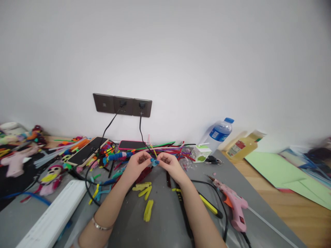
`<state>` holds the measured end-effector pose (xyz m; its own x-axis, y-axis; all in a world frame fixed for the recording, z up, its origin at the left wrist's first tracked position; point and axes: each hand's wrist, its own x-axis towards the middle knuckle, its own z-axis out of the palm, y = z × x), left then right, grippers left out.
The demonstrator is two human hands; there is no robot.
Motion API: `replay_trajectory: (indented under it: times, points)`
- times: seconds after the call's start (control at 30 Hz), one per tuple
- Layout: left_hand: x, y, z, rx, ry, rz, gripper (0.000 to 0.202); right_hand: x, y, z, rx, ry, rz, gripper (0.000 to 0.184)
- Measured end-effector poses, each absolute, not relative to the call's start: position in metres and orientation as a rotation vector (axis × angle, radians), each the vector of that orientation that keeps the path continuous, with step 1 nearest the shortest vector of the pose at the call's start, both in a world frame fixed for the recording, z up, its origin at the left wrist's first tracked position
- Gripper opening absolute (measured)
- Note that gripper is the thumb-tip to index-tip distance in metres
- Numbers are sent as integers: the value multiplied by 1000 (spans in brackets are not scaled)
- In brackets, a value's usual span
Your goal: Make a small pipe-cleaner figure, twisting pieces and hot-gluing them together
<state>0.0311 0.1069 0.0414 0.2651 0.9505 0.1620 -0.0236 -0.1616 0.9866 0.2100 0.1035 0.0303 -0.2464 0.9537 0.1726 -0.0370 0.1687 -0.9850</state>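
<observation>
My left hand (139, 164) and my right hand (170, 165) meet above the middle of the grey mat, fingertips almost touching. Between them they pinch a small light-blue pipe cleaner piece (154, 163), mostly covered by the fingers. A thin yellow strip (153, 150) shows just behind the fingertips; I cannot tell whether it is held. Below the hands lie several folded yellow pipe cleaner pieces (148, 210). Behind them is a heap of loose coloured pipe cleaners (170, 148).
At right lie a pink glue gun (234, 206), a yellow-black cutter (209, 205) and a small white-green box (201, 153). A water bottle (219, 132) leans by the wall. At left are a phone (88, 151), a white power strip (55, 215), cables and pipe-cleaner dolls (50, 177).
</observation>
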Motion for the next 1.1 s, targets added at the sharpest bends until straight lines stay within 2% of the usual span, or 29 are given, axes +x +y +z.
replay_trajectory:
  times: [1.1]
  points:
    - [30, 107, 42, 1595, 1020, 1151, 12, 212, 104, 31, -920, -1424, 1237, 33]
